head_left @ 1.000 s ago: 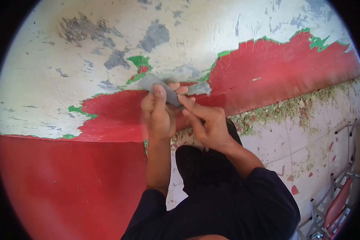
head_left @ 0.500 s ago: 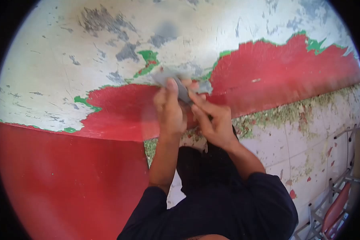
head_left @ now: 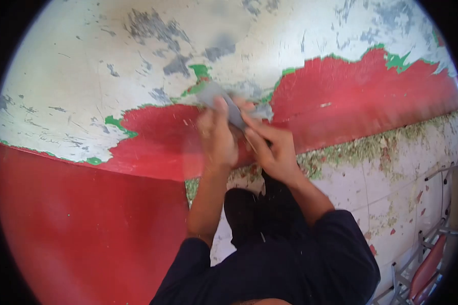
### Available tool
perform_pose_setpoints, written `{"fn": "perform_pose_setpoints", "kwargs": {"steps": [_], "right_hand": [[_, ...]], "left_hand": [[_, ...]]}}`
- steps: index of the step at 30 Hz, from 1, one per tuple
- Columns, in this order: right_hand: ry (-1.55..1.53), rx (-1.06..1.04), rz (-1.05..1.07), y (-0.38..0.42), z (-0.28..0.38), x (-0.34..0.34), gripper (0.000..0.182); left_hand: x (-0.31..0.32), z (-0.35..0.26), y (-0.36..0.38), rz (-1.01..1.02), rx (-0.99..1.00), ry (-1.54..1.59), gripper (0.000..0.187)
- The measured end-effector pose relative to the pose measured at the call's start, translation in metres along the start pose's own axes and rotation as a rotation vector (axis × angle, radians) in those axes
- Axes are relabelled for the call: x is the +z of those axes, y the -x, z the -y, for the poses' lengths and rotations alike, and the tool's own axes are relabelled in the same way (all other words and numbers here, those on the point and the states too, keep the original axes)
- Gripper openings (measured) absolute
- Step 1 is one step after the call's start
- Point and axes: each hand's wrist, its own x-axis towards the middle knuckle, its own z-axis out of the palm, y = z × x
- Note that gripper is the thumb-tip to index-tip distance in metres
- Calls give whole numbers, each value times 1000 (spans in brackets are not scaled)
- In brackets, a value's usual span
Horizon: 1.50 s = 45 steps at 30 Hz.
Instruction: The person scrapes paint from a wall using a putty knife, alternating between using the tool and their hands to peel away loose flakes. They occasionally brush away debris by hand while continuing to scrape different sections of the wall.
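Observation:
A flat grey scraper blade (head_left: 232,113) lies against the surface along the border between red paint (head_left: 336,91) and bare whitish surface (head_left: 112,56). My left hand (head_left: 219,134) is closed on the blade's left side, its thumb on top and its fingers blurred. Around the lower right end of the tool, my right hand (head_left: 277,147) is wrapped; the handle is mostly hidden in it. Green paint (head_left: 200,71) shows just above the blade, and jagged green edges follow the red paint.
Paint flakes (head_left: 361,150) are scattered over the pale tiled floor (head_left: 341,188) below the surface's edge. A red panel (head_left: 96,229) fills the lower left. A metal-framed chair with a red part (head_left: 428,269) stands at the lower right.
The painted surface appears shifted slightly to the right in view. Both hands still hold the scraper, which now sits a little nearer the green patch.

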Motion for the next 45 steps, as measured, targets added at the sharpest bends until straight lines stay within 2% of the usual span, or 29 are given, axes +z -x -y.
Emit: {"fn": "perform_pose_setpoints", "kwargs": {"steps": [1,2,3,6,7,10,11,14,15,17,18,19,21,22,24,26,28,29,31,32,34,35,37,38,40,41,43,45], "right_hand": [[-27,78,-1,4,1,-3,36],[-35,71,2,4,-2,-4,36],[-48,80,3,-2,8,-2,36],[-127,93,5,-18,39,11,36],[-131,92,13,-17,40,11,36],[-110,96,29,3,15,-4,37],[-113,107,30,11,0,-10,38],[-11,91,-34,-6,36,-3,35],[-9,78,-34,-9,39,0,35],[-11,25,-23,-18,44,6,35],[-48,78,-32,-12,38,4,35],[-79,125,-39,4,22,-4,35],[-59,199,-33,11,9,-12,35],[-76,145,-35,7,17,-8,36],[-111,27,-39,-12,41,2,36],[-81,-49,-48,-22,63,6,35],[-13,-252,-95,-27,78,0,34],[-84,-248,-168,-19,76,-15,41],[-225,-254,-317,-3,72,-45,60],[-165,-281,-464,8,66,-59,56],[-65,-184,-557,24,51,-93,52],[-77,-120,-571,33,54,-100,51],[46,-19,-680,53,44,-123,49],[45,-45,-637,63,45,-139,49],[48,-78,-588,83,48,-166,49],[63,-92,-617,84,49,-172,49],[117,-119,-695,89,55,-187,49],[147,-110,-702,93,60,-186,50]], "left_hand": [[1,11,4,-23,-46,-1,49],[0,18,11,-61,-113,-8,49],[3,16,7,-76,-27,28,49],[5,-30,-5,60,6,-4,46],[8,-36,-5,8,-10,27,46],[3,13,8,-96,-125,39,50],[4,23,11,-66,-138,-2,49],[19,-13,4,-13,-73,16,49],[14,-27,-2,87,-59,58,49],[15,-23,4,10,-46,13,49],[16,-17,4,-19,-20,-6,48],[8,6,7,-33,-94,-5,48],[19,10,4,-61,-47,45,48],[23,8,9,-83,-49,64,49],[26,-27,4,5,-60,3,50],[28,-74,-1,92,40,-96,51],[17,-84,-9,-17,588,-577,49],[7,-80,-16,-103,997,-818,48],[-4,-58,-21,-250,1226,-1148,48],[-2,-35,-20,-295,1076,-1191,50],[-22,59,-22,-59,1118,-1644,52],[-39,85,-21,74,1376,-1730,54],[-59,104,-28,280,1533,-1748,59],[-70,102,-34,340,1441,-1677,60],[-94,69,-37,297,1367,-1698,63],[-108,33,-35,176,1373,-1784,64],[-117,-3,-32,-255,1093,-1712,63],[-90,5,-34,-583,1040,-1442,61]]}}
